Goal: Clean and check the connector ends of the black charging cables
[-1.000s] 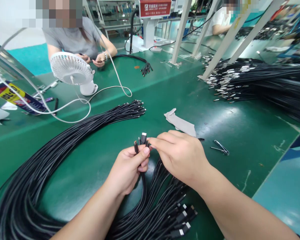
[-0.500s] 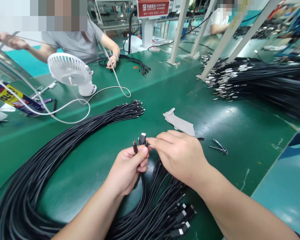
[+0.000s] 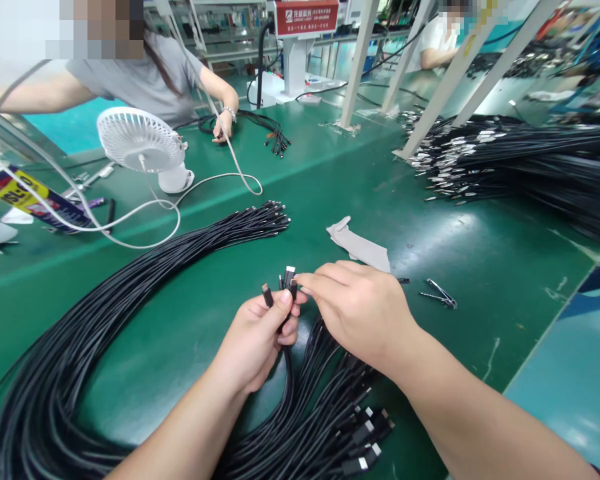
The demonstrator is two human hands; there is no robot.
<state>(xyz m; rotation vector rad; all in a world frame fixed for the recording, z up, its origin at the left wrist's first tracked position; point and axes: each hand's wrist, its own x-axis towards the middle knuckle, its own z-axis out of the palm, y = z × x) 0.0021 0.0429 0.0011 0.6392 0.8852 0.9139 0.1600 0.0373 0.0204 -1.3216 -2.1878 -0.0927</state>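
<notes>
My left hand [image 3: 263,337] is closed around several black cables, their plug ends [image 3: 289,277] poking up past the thumb. One plug shows a white tip and another a coppery one. Pinched fingers of my right hand [image 3: 357,300] touch a plug at the right side of this bunch; the fingertips partly hide it. From below my left hand the cables run down into a large loop of black cables [image 3: 105,287] on the green table. One end of that loop fans out ahead of my hands; more plugs [image 3: 365,433] lie below my right wrist.
A pale cloth-like strip [image 3: 360,247] and a metal nail clipper [image 3: 439,293] lie beyond my right hand. A white fan [image 3: 140,140] with its cord stands at left. Across the table sits a person [image 3: 175,80] handling cables. Piled cables [image 3: 530,160] lie at right behind posts [image 3: 357,63].
The plugs in my left hand have shifted slightly, and the one at my right fingertips shows more. The person across has stretched an arm outward to the left.
</notes>
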